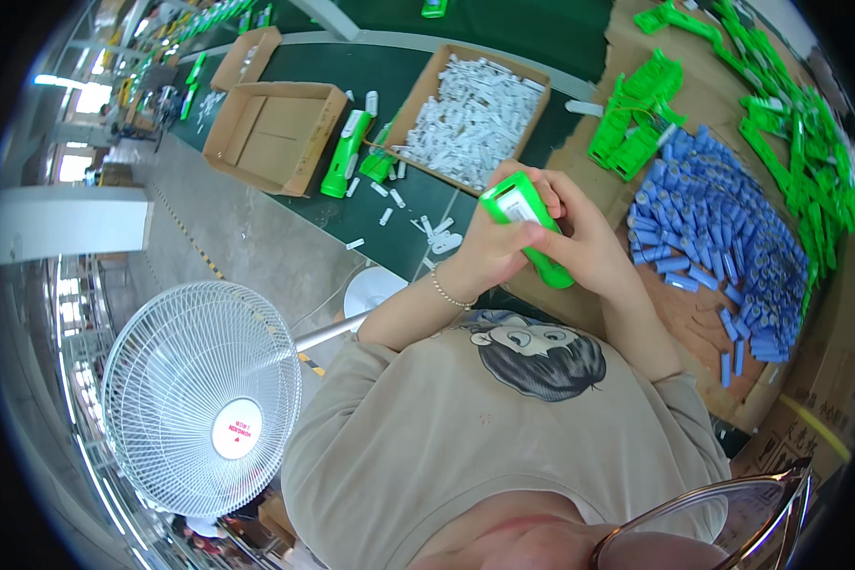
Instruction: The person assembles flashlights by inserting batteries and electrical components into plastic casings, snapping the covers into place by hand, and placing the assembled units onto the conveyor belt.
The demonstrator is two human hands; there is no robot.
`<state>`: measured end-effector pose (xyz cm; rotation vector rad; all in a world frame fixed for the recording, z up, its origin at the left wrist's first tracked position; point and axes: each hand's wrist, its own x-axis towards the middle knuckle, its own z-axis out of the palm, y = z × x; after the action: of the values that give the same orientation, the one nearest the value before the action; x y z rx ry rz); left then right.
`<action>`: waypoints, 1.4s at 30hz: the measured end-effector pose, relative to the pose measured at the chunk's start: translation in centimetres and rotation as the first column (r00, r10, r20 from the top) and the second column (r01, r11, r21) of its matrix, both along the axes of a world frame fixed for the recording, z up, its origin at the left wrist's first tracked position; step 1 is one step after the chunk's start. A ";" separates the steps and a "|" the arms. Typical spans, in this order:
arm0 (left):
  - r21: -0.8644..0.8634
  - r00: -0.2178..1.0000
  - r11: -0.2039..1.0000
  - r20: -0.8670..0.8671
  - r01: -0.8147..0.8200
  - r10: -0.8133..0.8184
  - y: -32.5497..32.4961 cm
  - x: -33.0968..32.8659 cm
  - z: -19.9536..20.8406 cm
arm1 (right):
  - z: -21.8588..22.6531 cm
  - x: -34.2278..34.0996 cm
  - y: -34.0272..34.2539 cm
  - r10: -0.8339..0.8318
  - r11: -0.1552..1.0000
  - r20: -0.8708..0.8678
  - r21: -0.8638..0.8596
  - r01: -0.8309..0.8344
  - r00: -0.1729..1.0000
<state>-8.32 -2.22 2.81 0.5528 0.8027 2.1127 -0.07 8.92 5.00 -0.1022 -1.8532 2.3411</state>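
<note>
In front of my chest both hands hold a bright green flashlight housing (549,260) with a white panel in its upper face. It is tilted, its wider end up and to the left. My left hand (489,249) is closed round its left side, thumb across the front. From the right, my right hand (587,237) grips it, with the thumb pressed on the front and the fingers curled behind the top. Just beyond my hands lies a cardboard box (429,84) heaped with small white plastic parts (475,114).
A second cardboard box (274,152) and an upright-looking green flashlight (345,157) lie at the left. Blue cylindrical cells (703,214) are piled on cardboard at right, beside green plastic shells (636,114). A white fan (199,380) stands at my left.
</note>
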 end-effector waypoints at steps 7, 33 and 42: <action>-0.005 0.968 0.997 -0.239 -0.082 0.078 -1.8 -2.4 0.5 | -0.1 -0.5 -0.8 0.001 0.999 -0.035 0.053 0.000 0.999; -0.172 0.171 -0.058 -0.772 -0.983 -0.612 -11.5 -18.6 -2.3 | -0.6 -0.3 1.7 -0.308 0.887 -0.035 0.352 0.300 0.951; -0.050 -0.060 0.550 -0.982 -0.834 -0.181 -7.9 -7.7 2.5 | 1.9 3.3 8.3 -0.791 0.468 -0.356 0.174 0.867 0.498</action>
<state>-16.06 -10.14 5.30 1.5303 2.8525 1.1186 3.22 17.19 6.93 -0.5494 -1.5109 1.2601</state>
